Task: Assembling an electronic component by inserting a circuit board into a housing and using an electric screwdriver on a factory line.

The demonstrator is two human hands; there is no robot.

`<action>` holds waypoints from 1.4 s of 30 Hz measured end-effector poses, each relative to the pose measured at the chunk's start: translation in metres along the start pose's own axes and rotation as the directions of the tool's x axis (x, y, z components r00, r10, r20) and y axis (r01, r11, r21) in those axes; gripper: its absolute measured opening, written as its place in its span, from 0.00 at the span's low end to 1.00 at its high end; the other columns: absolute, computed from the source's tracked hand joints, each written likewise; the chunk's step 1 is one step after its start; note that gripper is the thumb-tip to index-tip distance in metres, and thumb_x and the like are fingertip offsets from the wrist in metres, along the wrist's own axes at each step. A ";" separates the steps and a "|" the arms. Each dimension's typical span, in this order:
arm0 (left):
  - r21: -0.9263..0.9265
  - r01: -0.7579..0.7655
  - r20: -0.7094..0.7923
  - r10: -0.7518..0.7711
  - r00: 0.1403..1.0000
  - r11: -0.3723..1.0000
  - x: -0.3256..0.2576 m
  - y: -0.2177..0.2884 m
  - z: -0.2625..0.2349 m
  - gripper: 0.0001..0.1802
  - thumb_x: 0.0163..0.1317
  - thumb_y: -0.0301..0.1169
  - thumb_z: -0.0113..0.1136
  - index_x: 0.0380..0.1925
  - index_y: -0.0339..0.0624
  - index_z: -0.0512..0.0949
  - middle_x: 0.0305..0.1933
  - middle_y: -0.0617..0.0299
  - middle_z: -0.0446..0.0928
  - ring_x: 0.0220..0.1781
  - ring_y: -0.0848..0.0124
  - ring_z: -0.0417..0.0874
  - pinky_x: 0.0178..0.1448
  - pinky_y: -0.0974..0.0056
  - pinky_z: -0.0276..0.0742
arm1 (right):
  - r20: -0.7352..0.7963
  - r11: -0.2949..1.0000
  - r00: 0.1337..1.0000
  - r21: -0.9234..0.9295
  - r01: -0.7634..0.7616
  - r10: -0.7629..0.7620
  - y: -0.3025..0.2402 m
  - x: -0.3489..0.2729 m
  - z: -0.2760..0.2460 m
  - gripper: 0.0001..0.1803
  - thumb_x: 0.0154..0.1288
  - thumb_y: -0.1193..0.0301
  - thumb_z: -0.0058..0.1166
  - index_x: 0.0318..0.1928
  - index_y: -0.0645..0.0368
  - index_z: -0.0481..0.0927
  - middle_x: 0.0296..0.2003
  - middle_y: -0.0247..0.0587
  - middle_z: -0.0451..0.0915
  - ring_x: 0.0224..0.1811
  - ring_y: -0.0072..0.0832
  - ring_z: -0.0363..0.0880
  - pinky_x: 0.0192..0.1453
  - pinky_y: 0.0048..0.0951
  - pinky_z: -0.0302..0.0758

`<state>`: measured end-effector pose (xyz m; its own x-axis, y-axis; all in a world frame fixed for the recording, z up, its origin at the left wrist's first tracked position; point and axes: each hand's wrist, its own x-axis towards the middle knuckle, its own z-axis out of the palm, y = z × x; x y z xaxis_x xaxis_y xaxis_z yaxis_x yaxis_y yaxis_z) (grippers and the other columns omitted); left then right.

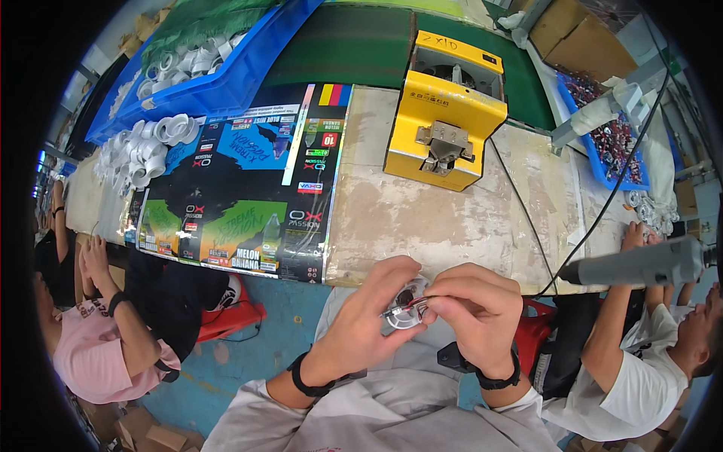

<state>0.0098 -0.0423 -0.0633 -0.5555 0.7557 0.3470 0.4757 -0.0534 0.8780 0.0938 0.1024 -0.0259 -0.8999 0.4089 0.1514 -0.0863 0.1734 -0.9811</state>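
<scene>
Holding the clear cup in the curled left hand, at five o'clock from mid-view, just this side of the table's near edge. Pinching at what look like thin red and dark wires by the cup with the right hand, nearly closed at thumb and forefinger. Judged partway through this one piece: not yet released by either hand. Cannot tell whether anything is fixed inside, or how much is left. Well apart from the heaped white rings at ten o'clock from the cup and the yellow machine at twelve, without touching either.
</scene>
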 end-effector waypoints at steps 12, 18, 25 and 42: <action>-0.084 0.005 0.096 0.003 0.995 0.996 -0.001 -0.004 -0.001 0.34 0.48 0.21 0.68 0.57 0.33 0.65 0.55 0.47 0.68 0.56 0.49 0.72 0.57 0.57 0.72 | 0.071 0.994 0.993 0.069 0.084 -0.089 0.015 0.003 -0.004 0.08 0.50 0.84 0.62 0.34 0.66 0.84 0.31 0.43 0.82 0.27 0.27 0.82 0.30 0.23 0.76; 0.024 -0.012 -0.059 0.014 0.998 1.000 -0.004 -0.005 0.006 0.33 0.46 0.23 0.71 0.54 0.33 0.68 0.55 0.47 0.69 0.50 0.51 0.76 0.52 0.59 0.75 | 0.046 0.949 0.977 -0.232 0.212 -0.207 0.012 -0.004 -0.001 0.09 0.48 0.81 0.65 0.33 0.62 0.85 0.30 0.40 0.82 0.25 0.28 0.81 0.29 0.23 0.75; -0.033 -0.034 -0.038 0.033 0.999 0.999 -0.002 -0.009 0.002 0.34 0.42 0.25 0.74 0.52 0.32 0.70 0.53 0.48 0.71 0.51 0.52 0.76 0.53 0.59 0.75 | 0.133 0.983 0.983 -0.114 0.143 -0.128 0.011 0.006 -0.009 0.08 0.48 0.81 0.64 0.32 0.63 0.85 0.30 0.41 0.82 0.27 0.29 0.81 0.30 0.24 0.75; -0.619 0.217 0.148 -0.160 0.976 0.754 -0.018 -0.027 0.007 0.36 0.48 0.38 0.76 0.55 0.33 0.72 0.59 0.51 0.73 0.59 0.62 0.76 0.62 0.61 0.69 | 0.411 0.984 0.911 -0.148 0.096 -0.027 0.017 0.015 -0.017 0.10 0.46 0.76 0.67 0.33 0.60 0.84 0.32 0.38 0.77 0.32 0.30 0.75 0.41 0.27 0.71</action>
<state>0.0115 -0.0502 -0.0957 -0.5176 0.8424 0.1496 -0.1841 -0.2804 0.9421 0.0856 0.1266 -0.0385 -0.9934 -0.0004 0.1149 -0.1080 0.3430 -0.9331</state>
